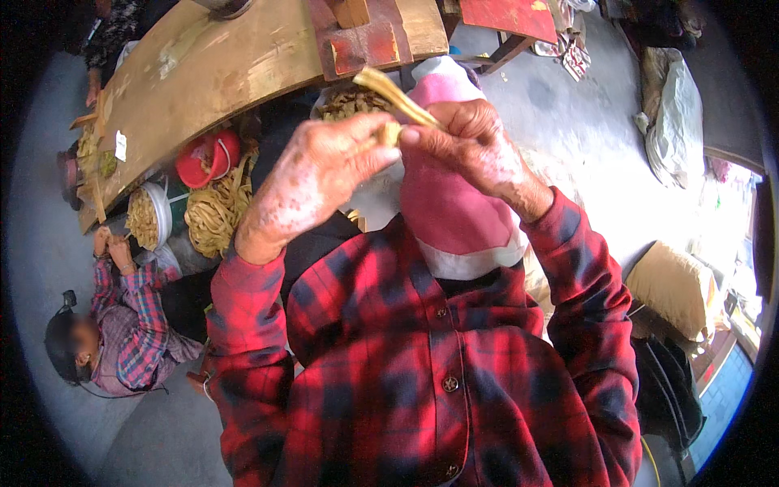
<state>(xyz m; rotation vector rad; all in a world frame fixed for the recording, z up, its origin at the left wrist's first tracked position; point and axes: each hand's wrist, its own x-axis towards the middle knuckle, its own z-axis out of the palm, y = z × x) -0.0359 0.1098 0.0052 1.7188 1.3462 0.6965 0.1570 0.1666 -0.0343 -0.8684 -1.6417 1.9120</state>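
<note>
Both hands are raised in front of my chest, their fingertips nearly meeting. My left hand (pixel 312 170) pinches the stubby end of a pale yellow strip (pixel 390 134) between thumb and fingers. In my right hand (pixel 479 142), a longer pale yellow strip (pixel 393 97), fibrous-looking and slightly curved, is gripped and points up and to the left. Whether the two are one folded strip or separate pieces I cannot tell. Beneath the hands lies a pink cloth (pixel 450 195) with white ends, and behind them stands a container of brownish pieces (pixel 353 104), partly hidden.
A long wooden table (pixel 203 73) crosses the top left. Below it are a red bucket (pixel 208 158), a white bucket of strips (pixel 146 215) and a heap of yellow strips (pixel 219 211). Another person (pixel 130 325) works at the left. A red stool (pixel 507 18) stands beyond.
</note>
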